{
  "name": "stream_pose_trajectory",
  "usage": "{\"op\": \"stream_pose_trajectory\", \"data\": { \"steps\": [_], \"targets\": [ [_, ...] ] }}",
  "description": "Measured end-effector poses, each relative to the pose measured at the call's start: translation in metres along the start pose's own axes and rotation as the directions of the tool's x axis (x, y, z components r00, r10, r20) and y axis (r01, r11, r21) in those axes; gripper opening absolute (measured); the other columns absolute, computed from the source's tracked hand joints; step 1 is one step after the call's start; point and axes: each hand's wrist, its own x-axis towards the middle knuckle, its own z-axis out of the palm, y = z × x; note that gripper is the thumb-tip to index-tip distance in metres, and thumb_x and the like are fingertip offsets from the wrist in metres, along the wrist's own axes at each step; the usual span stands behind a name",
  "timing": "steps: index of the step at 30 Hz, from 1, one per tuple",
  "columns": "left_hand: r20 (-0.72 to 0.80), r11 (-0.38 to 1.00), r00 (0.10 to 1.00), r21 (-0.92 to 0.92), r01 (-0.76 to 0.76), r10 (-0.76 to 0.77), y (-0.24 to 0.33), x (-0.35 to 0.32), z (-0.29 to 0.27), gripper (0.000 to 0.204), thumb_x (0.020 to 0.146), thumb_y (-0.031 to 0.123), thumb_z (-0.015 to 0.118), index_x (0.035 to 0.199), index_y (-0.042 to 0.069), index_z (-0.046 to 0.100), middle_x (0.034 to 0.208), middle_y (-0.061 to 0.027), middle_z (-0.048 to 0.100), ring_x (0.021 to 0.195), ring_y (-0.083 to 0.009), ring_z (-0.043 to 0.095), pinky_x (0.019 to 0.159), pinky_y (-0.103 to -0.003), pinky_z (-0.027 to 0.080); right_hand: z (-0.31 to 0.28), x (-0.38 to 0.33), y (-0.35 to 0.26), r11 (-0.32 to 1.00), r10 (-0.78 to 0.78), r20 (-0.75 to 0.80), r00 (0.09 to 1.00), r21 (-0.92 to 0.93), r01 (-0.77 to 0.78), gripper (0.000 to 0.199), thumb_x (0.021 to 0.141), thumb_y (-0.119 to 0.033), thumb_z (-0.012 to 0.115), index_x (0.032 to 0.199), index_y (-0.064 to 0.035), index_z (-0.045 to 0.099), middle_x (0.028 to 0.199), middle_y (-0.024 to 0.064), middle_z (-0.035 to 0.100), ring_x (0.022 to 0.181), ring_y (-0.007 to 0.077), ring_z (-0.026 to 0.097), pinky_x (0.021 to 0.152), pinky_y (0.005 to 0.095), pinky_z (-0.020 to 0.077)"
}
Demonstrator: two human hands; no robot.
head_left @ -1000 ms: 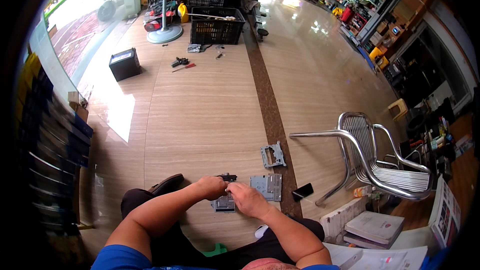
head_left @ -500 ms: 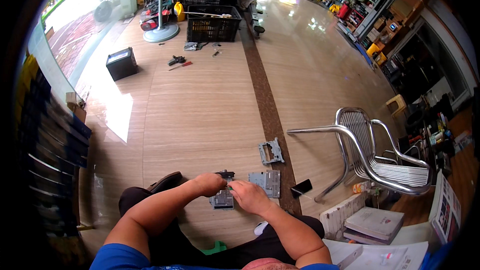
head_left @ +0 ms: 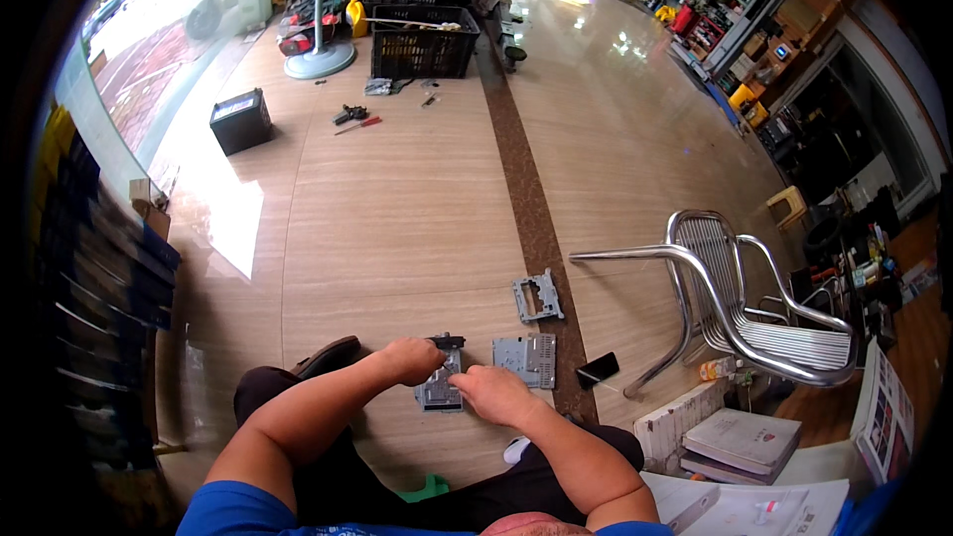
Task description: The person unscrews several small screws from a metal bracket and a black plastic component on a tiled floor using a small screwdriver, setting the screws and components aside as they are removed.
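Note:
On the floor between my legs sits a grey metal box-like unit (head_left: 439, 396) with a black part (head_left: 450, 342) along its far edge. My left hand (head_left: 409, 361) is closed at the unit's far left, its fingers curled over that edge. From the right, my right hand (head_left: 490, 394) reaches over the unit with its fingers pinched together. What the pinch holds is too small to make out. A flat grey metal panel (head_left: 524, 361) with slots lies just right of the unit. Beyond it is a grey open frame bracket (head_left: 537, 297).
A black phone (head_left: 599, 370) lies right of the panel, near a tipped-over metal chair (head_left: 735, 298). Books (head_left: 745, 440) are stacked at lower right. Farther off are a black battery (head_left: 241, 121), a red-handled screwdriver (head_left: 359, 125), black crates (head_left: 422, 45) and a fan stand (head_left: 320, 62).
My right hand has shifted slightly down, and a wider gap shows between the hands. The small green bit seen between them before is no longer visible. The left hand stays nearly in place.

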Motion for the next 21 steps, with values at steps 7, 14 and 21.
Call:
{"op": "stream_pose_trajectory", "data": {
  "steps": [7,14,21],
  "targets": [
    [0.023,1.000,1.000,-0.006,0.020,-0.020,-0.002,0.001,0.002,0.019,0.087,0.013,0.054,0.100,0.008,0.068,0.105,-0.0185,0.068,0.102,-0.0351,0.066,0.085,-0.047,0.054,0.004,0.003,0.000,0.999,0.034,0.149,0.988,-0.035,-0.029,0.023,0.093,-0.023,0.057,0.112,-0.0118,0.064,0.096,0.0163,0.063,0.093,0.0367,0.065,0.080,0.0475,0.0527],
    [0.029,1.000,0.999,-0.006,0.021,-0.021,-0.005,0.001,0.001,0.020,0.086,0.012,0.054,0.100,0.007,0.068,0.104,-0.0182,0.069,0.100,-0.0356,0.067,0.084,-0.046,0.055,0.008,0.001,0.003,1.000,0.021,0.141,0.990,-0.017,-0.019,0.024,0.094,-0.023,0.057,0.113,-0.0113,0.065,0.096,0.0172,0.063,0.093,0.0371,0.064,0.080,0.0473,0.0526],
    [0.011,0.995,0.995,0.020,0.096,-0.096,-0.008,-0.003,-0.006,0.021,0.087,0.013,0.053,0.100,0.008,0.068,0.105,-0.0177,0.070,0.100,-0.0344,0.068,0.083,-0.046,0.056,0.005,0.002,0.006,0.999,0.036,0.160,0.987,-0.032,-0.031,0.022,0.095,-0.023,0.054,0.109,-0.0115,0.067,0.094,0.0161,0.065,0.090,0.0365,0.065,0.077,0.0470,0.0528]
  ]
}}
